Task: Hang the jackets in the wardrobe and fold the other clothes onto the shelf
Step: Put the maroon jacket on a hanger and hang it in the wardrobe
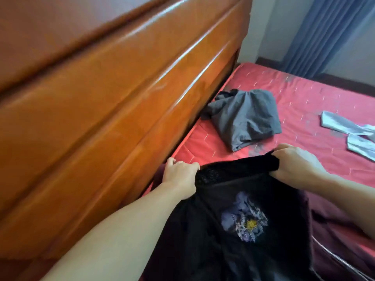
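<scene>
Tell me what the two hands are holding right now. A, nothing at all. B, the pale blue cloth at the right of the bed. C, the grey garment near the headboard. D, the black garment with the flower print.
D: the left hand and the right hand each grip the top edge of the black garment, while the grey garment and the pale blue cloth lie untouched on the bed.

One head-worn view looks forward and down, tilted, close over a red mattress point(304, 94) beside a wooden headboard point(101, 98).
</scene>
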### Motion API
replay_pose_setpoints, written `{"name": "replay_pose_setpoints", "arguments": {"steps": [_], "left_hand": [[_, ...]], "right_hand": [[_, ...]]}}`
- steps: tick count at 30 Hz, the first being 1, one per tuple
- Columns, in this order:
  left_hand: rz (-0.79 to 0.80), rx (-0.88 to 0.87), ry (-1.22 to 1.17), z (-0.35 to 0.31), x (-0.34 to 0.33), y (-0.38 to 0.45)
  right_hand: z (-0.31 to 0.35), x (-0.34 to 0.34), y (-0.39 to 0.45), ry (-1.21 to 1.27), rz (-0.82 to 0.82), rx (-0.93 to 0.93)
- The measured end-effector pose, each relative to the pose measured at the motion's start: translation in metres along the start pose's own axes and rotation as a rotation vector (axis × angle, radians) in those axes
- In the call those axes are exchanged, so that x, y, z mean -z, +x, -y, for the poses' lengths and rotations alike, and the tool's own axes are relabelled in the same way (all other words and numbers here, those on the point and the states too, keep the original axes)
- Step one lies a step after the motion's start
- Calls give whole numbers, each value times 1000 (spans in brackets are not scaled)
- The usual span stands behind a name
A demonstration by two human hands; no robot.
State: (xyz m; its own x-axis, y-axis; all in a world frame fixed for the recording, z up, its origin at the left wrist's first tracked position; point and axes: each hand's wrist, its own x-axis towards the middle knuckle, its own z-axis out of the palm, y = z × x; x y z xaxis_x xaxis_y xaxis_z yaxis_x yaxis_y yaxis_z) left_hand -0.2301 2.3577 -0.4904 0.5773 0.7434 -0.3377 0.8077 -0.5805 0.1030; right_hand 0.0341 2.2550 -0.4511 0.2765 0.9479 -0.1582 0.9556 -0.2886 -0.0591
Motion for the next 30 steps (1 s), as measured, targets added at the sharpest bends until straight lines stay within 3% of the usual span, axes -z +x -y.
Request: {"name": "replay_pose_setpoints", "arguments": {"steps": [6,9,13,16,19,22,25,28,30], "left_hand": [[-211,-45,148,-63,142,-37],[-338,-72,202,-98,218,-74],[-565,-203,420,-138,301,-129],[-733,-268,273,-159,347,-178],[-892,-191,-28,-176,377,-218],[-783,-128,-71,-189,387,-238],[-727,-150,25,-198,397,-254],[-792,-197,116,-215,427,-259],[-881,-227,-8,-229,448,-264]], "right_hand": [[-53,131,-55,97,-224,-59],[-70,207,-92,-16,-319,-39],[-83,317,-157,-263,-522,129],[-96,384,-211,-349,-689,167],[-98,431,-260,-179,-830,92],[-102,458,-294,-96,-722,-15],[-111,466,-323,-224,-555,-154],[-115,481,-344,-291,-502,-287],[-116,501,-357,-287,-571,-342]]}}
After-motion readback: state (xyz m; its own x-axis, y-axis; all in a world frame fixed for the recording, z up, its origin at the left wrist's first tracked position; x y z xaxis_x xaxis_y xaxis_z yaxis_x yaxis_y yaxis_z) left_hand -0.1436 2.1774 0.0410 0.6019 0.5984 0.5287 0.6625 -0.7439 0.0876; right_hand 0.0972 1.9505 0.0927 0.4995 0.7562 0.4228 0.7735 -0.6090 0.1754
